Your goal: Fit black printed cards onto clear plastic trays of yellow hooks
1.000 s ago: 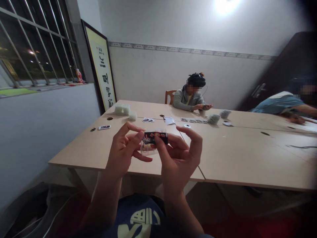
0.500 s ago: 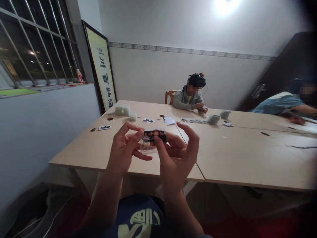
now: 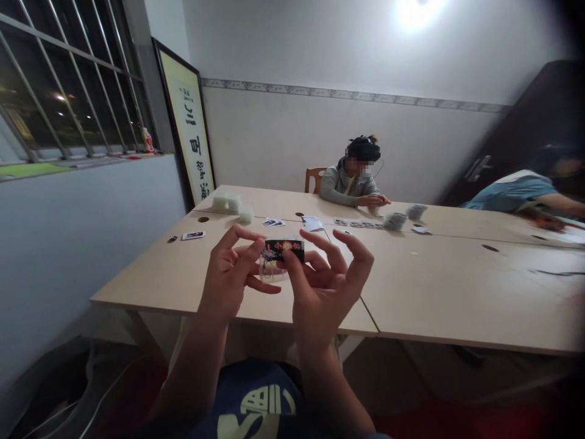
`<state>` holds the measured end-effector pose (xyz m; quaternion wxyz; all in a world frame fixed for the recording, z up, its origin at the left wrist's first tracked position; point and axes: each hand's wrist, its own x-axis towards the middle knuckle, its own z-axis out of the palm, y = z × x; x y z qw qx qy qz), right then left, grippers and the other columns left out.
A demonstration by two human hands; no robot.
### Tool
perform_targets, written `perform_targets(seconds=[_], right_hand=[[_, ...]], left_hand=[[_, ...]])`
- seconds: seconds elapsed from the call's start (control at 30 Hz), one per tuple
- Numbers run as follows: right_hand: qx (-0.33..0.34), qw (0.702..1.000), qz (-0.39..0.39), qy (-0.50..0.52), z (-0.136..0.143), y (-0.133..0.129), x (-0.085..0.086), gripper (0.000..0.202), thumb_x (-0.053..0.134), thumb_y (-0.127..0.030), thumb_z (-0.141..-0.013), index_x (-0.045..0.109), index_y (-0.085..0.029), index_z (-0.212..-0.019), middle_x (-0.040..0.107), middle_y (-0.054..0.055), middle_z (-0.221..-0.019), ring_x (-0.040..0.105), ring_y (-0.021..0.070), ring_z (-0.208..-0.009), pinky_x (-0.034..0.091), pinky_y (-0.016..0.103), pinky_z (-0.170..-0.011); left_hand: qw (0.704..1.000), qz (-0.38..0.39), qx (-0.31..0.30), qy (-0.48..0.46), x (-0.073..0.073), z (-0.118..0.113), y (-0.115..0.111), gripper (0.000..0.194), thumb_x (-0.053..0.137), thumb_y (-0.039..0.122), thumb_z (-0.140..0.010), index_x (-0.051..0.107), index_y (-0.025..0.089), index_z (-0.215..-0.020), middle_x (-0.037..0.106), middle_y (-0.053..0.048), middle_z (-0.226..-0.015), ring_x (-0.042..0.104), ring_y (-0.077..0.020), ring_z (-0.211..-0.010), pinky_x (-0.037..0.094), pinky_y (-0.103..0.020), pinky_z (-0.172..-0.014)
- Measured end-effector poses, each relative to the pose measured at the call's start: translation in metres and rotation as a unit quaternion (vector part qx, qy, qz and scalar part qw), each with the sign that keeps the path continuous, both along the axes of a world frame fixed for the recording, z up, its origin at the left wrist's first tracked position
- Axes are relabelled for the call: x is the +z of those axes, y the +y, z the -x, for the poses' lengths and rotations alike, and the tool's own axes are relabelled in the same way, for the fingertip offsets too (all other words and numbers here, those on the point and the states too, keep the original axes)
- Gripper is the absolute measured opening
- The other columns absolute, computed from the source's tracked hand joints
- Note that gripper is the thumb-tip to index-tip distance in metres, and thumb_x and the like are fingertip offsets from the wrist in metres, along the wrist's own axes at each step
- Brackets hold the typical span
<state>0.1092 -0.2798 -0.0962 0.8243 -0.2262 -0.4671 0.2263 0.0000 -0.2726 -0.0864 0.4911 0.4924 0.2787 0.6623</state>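
Both hands are up in front of the chest, above the near part of the table [image 3: 434, 286], and both are clamped on small things. The left hand [image 3: 223, 277] grips a clear plastic case [image 3: 273, 273] at its left edge, with one finger stretched out beneath it. The right hand [image 3: 322, 289] pinches a black printed strip [image 3: 278, 246], its thumb in front and bent fingers behind, while two other fingers stand spread in the air. The strip lies across the upper part of the case — whether inside it or only against its face, I cannot tell. The right thumb hides the strip's lower edge, and the case is so see-through that its outline is lost among the fingers. The red print is too small to read.

Beyond, to the left, a white box [image 3: 194, 235] with a dark picture lies near a small dark object [image 3: 172, 239] too indistinct to name. Pale stacks [image 3: 226, 203] stand farther back, their separate pieces blurred together. The spread fingers partly screen the white paper [image 3: 313, 224]. Across the table sits a person in a grey top [image 3: 340, 186]; what their joined hands hold is unclear. At far right another person in blue [image 3: 516, 189] is smeared — and cut off by the edge.
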Motion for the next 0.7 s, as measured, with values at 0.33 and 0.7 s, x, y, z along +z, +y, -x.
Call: perform_targets(seconds=[0.33, 0.7], right_hand=[[0.044, 0.997, 0.065, 0.022, -0.0022, 0.0029, -0.0018, 0.009, 0.078, -0.02, -0.081, 0.072, -0.02, -0.088, 0.07, -0.002, -0.077, 0.072, 0.012, -0.064, 0.066, 0.025, -0.06], [0.001, 0.999, 0.039, -0.005, -0.0016, 0.0022, -0.0045, 0.006, 0.076, -0.016, -0.081, 0.074, -0.022, -0.08, 0.065, -0.001, -0.083, 0.069, 0.013, -0.075, 0.063, 0.026, -0.061]], left_hand=[[1.0, -0.008, 0.007, 0.007, -0.0014, 0.0047, -0.0003, 0.036, 0.081, 0.044, -0.083, 0.054, 0.022, -0.092, 0.077, 0.0, -0.089, 0.08, -0.0271, -0.065, 0.066, -0.035, -0.041], [0.999, -0.018, 0.021, 0.022, -0.004, 0.0046, 0.0037, 0.037, 0.078, 0.047, -0.085, 0.05, 0.023, -0.093, 0.078, -0.003, -0.098, 0.081, -0.0282, -0.073, 0.067, -0.032, -0.045]])
